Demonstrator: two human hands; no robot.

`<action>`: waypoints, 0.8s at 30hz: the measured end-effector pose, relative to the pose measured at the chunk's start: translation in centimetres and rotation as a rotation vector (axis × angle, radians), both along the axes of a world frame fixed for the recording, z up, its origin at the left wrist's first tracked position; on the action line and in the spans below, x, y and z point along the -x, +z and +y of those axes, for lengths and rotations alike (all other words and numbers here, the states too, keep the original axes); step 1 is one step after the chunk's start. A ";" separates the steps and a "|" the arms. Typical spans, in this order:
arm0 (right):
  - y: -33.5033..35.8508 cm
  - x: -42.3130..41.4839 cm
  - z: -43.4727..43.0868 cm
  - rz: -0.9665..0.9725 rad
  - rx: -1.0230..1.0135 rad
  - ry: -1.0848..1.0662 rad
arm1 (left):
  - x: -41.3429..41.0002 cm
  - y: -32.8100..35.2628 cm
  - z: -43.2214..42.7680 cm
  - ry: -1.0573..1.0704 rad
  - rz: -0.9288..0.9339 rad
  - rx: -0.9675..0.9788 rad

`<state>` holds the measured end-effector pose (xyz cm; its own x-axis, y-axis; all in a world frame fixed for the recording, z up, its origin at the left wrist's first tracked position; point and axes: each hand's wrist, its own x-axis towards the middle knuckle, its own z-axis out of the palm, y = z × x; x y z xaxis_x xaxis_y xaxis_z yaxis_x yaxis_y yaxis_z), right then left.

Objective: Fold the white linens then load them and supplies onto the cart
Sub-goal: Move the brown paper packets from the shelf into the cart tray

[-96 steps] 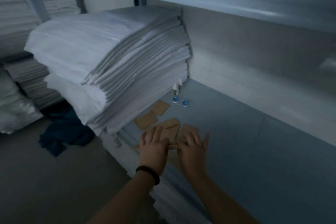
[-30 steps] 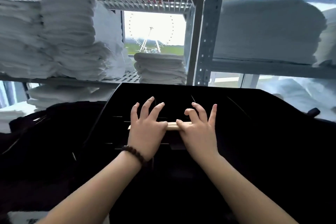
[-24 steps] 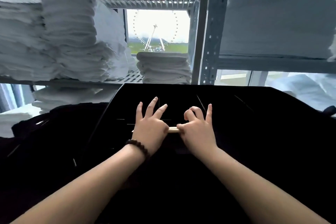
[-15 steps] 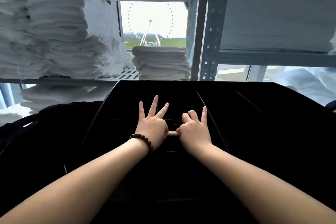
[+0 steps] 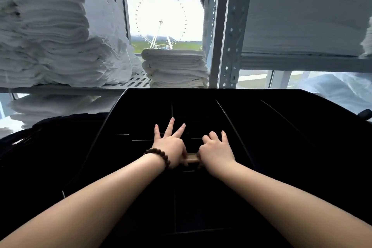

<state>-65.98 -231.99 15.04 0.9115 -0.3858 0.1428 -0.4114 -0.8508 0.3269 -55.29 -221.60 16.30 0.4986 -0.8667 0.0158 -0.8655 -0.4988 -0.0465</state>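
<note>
The left hand [image 5: 171, 147] and right hand [image 5: 216, 151] pinch the tan bundle [image 5: 192, 158] by its ends, spare fingers splayed — best lowered level into one black tray [image 5: 261, 119] compartment, then released together.

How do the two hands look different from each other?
The left hand wears a dark bead bracelet; the right hand has a bare wrist. Three of the left hand's fingers stick out straight and spread apart; the right hand's fingers are bent and closer together. Both hands pinch the same tan packet between them, over the black cart.
</note>
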 end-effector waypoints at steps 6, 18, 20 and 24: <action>1.6 1.3 -1.1 -0.007 -0.204 0.014 | -0.4 0.4 1.5 -0.039 -0.090 0.003; 1.1 0.0 -1.0 0.031 -0.025 -0.025 | -1.0 -0.4 0.3 -0.043 -0.167 -0.060; 1.0 0.0 -1.0 0.037 -0.022 -0.027 | -1.0 -0.4 0.4 -0.047 -0.161 -0.060; 1.2 0.3 -1.0 0.029 -0.057 -0.020 | -1.1 0.1 1.0 -0.046 -0.125 -0.019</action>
